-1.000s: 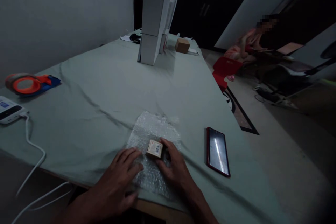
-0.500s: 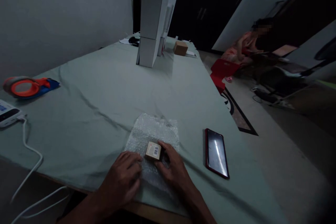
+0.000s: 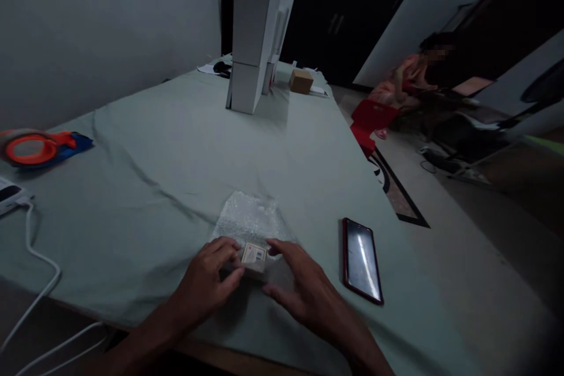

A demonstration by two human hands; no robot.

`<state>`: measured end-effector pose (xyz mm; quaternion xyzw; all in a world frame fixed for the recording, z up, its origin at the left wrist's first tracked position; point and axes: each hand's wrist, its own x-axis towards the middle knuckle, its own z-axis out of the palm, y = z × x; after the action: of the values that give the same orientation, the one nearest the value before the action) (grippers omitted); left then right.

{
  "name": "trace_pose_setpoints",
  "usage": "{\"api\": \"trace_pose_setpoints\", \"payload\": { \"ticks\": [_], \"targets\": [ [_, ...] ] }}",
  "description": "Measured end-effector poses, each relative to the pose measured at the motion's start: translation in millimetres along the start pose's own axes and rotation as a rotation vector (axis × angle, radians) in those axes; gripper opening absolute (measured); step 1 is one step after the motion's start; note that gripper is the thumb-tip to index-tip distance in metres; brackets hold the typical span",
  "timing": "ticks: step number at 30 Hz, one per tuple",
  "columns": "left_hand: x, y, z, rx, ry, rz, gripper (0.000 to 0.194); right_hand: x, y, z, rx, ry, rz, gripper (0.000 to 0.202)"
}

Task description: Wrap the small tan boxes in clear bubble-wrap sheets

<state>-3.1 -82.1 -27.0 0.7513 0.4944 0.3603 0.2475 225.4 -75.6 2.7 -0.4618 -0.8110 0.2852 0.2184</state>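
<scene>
A small cream box (image 3: 254, 256) with a printed label sits on a sheet of bubble wrap (image 3: 249, 215) at the near part of the table. My left hand (image 3: 210, 279) is at the box's left side, its thumb at the front corner and its fingers at the back corner. On the other side, my right hand (image 3: 304, 282) is open, with thumb and fingers spread beside the box and its fingertips over the wrap. The wrap's near part is hard to make out around the box front.
A phone (image 3: 362, 259) lies right of my hands. An orange tape dispenser (image 3: 39, 148) and a white device (image 3: 11, 195) with a cable are at left. Tall white boxes (image 3: 250, 41) and a brown box (image 3: 301, 81) stand farther back. A person (image 3: 408, 79) sits beyond.
My right hand has let go of the box and opened. My left hand has come against the box's left side. The wrap's near part no longer lies spread toward the table edge.
</scene>
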Motion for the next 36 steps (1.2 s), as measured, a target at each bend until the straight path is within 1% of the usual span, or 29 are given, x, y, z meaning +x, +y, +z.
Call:
{"api": "trace_pose_setpoints", "payload": {
  "ticks": [3, 4, 5, 8, 11, 13, 17, 26, 29, 34, 36],
  "targets": [
    [10, -1, 1.5, -0.046, -0.018, -0.031, 0.005, 16, -2, 6, 0.010, 0.017, 0.038, 0.025],
    [13, -1, 2.3, -0.073, -0.030, -0.051, 0.005, 20, -2, 7, 0.025, 0.015, 0.044, 0.014],
    [16, -1, 3.2, -0.106, -0.040, -0.077, 0.004, 24, -1, 8, 0.046, 0.016, 0.044, 0.009],
    [24, -3, 6.7, -0.221, -0.059, -0.165, 0.003, 30, 5, 9, 0.149, 0.050, 0.015, 0.008],
    [28, -5, 10.3, -0.311, -0.058, -0.235, 0.003, 33, 14, 13, 0.231, 0.076, 0.042, 0.007],
    [28, -6, 12.3, -0.355, -0.049, -0.260, 0.004, 33, 19, 18, 0.267, 0.084, 0.055, 0.009],
    [26, -7, 14.5, -0.398, -0.033, -0.277, 0.005, 32, 22, 25, 0.315, 0.128, 0.024, 0.012],
    [25, -5, 14.5, -0.421, -0.024, -0.310, 0.009, 27, 24, 32, 0.341, 0.144, 0.046, 0.011],
    [23, -5, 13.7, -0.398, -0.026, -0.311, 0.008, 28, 28, 36, 0.359, 0.138, 0.091, 0.011],
    [27, -4, 10.4, -0.327, -0.101, -0.319, 0.003, 29, 28, 36, 0.409, 0.125, 0.147, 0.015],
    [29, -5, 9.4, -0.292, -0.127, -0.323, 0.006, 29, 27, 34, 0.386, 0.128, 0.169, 0.015]
  ]
}}
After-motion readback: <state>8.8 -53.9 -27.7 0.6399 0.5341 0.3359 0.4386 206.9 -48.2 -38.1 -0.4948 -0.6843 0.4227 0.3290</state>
